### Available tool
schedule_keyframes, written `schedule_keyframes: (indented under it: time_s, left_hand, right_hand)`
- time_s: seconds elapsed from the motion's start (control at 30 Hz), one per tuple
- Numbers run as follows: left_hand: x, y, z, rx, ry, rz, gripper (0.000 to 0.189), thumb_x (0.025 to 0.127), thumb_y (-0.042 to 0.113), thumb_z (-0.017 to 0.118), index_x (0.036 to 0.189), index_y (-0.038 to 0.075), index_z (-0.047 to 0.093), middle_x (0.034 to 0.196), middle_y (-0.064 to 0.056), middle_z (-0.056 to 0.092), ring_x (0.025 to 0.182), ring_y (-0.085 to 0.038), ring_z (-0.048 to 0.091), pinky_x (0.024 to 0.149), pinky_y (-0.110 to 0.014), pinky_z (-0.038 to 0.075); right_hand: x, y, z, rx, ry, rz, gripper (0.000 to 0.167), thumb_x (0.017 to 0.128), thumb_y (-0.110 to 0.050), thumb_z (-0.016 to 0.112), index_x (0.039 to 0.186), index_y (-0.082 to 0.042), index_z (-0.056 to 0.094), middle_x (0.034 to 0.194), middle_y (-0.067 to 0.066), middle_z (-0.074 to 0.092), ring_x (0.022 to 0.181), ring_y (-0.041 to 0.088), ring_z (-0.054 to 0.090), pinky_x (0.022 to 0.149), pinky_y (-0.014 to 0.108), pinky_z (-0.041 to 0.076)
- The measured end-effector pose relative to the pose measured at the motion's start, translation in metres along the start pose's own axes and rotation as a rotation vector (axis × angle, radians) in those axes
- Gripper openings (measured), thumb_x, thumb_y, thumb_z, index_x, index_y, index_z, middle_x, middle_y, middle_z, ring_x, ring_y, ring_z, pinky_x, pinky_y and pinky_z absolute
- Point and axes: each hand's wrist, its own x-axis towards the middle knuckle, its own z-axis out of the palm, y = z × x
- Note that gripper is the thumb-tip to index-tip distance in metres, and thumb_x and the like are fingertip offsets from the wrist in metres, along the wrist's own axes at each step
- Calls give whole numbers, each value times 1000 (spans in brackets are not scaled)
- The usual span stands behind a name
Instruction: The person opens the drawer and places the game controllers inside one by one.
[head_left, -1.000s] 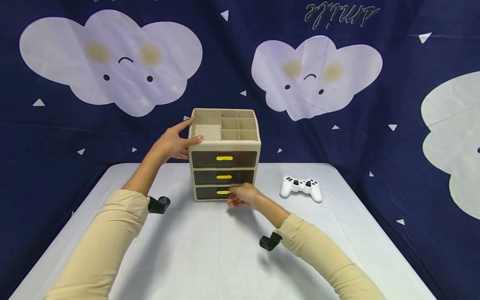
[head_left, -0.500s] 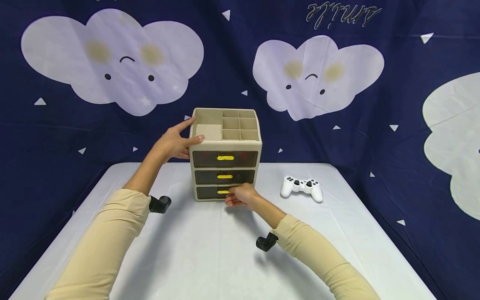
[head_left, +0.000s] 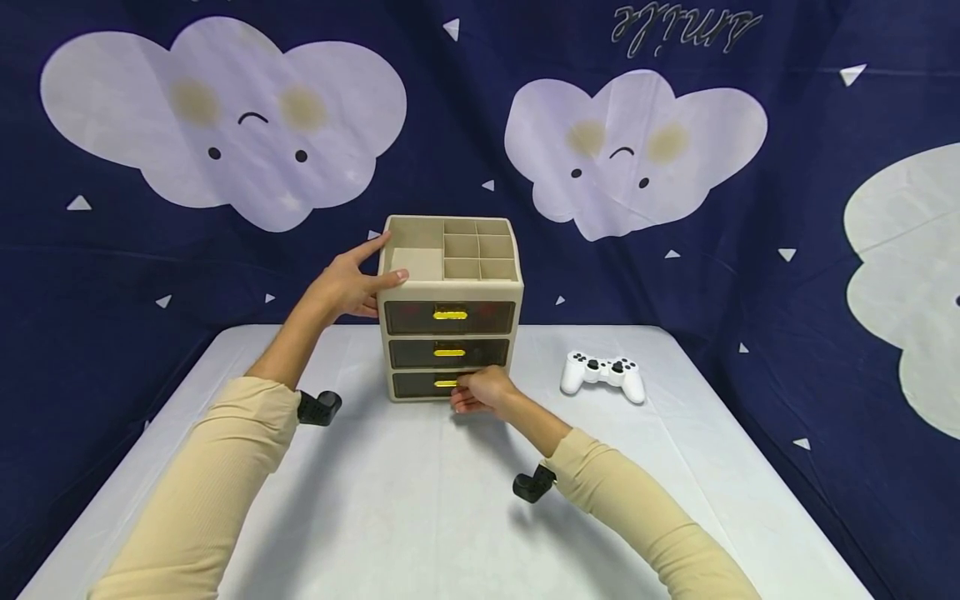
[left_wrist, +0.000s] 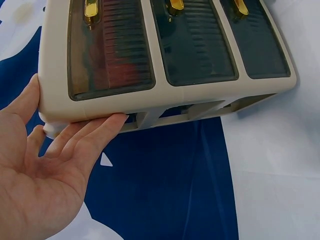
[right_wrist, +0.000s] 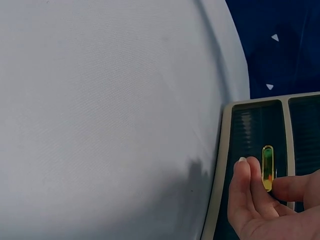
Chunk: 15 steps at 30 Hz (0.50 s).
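A beige desktop drawer organizer (head_left: 454,291) with dark see-through drawer fronts stands upright at the back of the table. My left hand (head_left: 347,287) holds its upper left side, thumb over the top rim and fingers along the side wall; in the left wrist view these fingers (left_wrist: 82,142) lie against the side. Low at the front, my right hand (head_left: 486,390) pinches the bottom drawer's yellow handle (right_wrist: 268,167) at one end between thumb and fingers. The bottom drawer (head_left: 412,385) sits flush with the frame, like the ones above. Something reddish shows through the top drawer (left_wrist: 112,55).
To the right of the organizer lies a white game controller (head_left: 602,377). The white-covered table (head_left: 420,500) extends toward me. Behind it hangs a dark blue cloth (head_left: 450,150) printed with clouds. Divided compartments (head_left: 480,247) form the organizer's top.
My right hand and forearm have shifted slightly left at the bottom handle since a second ago. My left hand keeps its hold, and the drawers look the same.
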Motion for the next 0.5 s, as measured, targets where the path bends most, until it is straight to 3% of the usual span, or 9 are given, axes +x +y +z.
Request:
schedule_keyframes:
  time_s: [0.5]
  left_hand:
    - [-2, 0, 0, 4, 8, -2, 85, 99, 41, 67, 162, 44, 11, 135, -30, 59, 110, -43, 70, 98, -53, 56]
  right_hand:
    - [-7, 1, 0, -14, -19, -4, 29, 103, -6, 54, 111, 20, 66, 74, 9, 70, 60, 13, 68, 63, 26, 62]
